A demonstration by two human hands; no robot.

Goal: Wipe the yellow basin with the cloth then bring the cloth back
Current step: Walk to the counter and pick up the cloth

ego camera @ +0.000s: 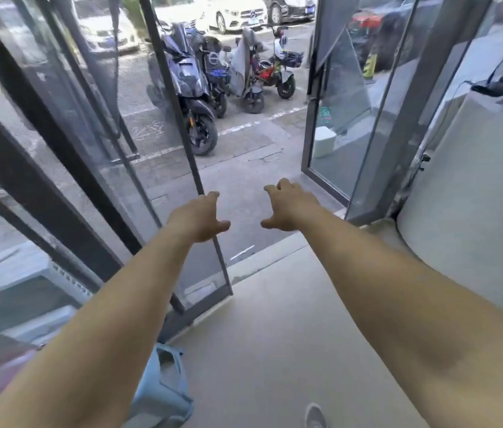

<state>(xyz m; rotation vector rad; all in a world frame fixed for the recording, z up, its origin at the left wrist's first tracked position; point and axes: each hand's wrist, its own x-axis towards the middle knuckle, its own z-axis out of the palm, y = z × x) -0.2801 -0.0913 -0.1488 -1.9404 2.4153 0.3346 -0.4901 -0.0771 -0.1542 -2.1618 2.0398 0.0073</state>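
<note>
Standing ajar beside the left hand (196, 219) — a glass door (163, 168), scooters (193, 88) beyond.

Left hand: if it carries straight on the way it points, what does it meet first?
Most likely the dark edge frame of the glass door leaf: the left hand has its fingertips right at that edge. Depth is hard to judge, so whether they touch it is unclear.
</note>
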